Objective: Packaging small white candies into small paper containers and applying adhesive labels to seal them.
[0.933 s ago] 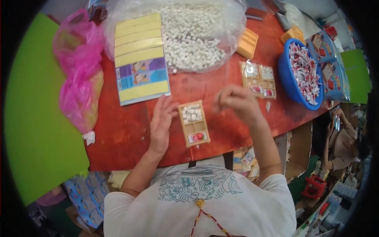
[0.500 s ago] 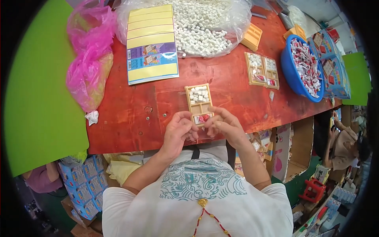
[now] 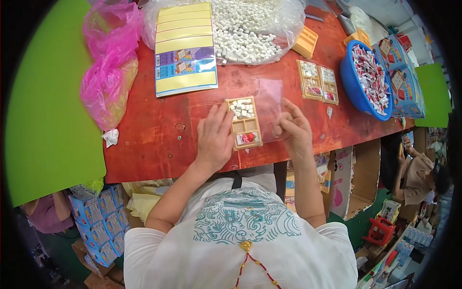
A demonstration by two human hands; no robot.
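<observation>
A small tan plastic tray (image 3: 256,126) lies on the red table before me. White cubes (image 3: 242,110) fill its far compartment, and a red-and-white packet (image 3: 247,138) sits in the near one. My left hand (image 3: 214,138) lies along the tray's left side, fingers stretched out, the tips touching its edge. To the right of the tray, my right hand (image 3: 294,127) pinches a clear, pinkish plastic sheet or bag (image 3: 269,98), which stands up beside the tray. Which of the two it is, I cannot tell.
A plastic bag (image 3: 292,19) heaped with white cubes lies at the back. Left of it are printed card sheets (image 3: 185,36) and a pink bag (image 3: 103,91). Toward the right are two filled trays (image 3: 317,82) and a blue basin (image 3: 353,91) of packets. Co-workers sit at both sides.
My hands were together at the tray's near end. The left has moved up along its left side; the right has moved rightward, and the clear plastic now shows in it.
</observation>
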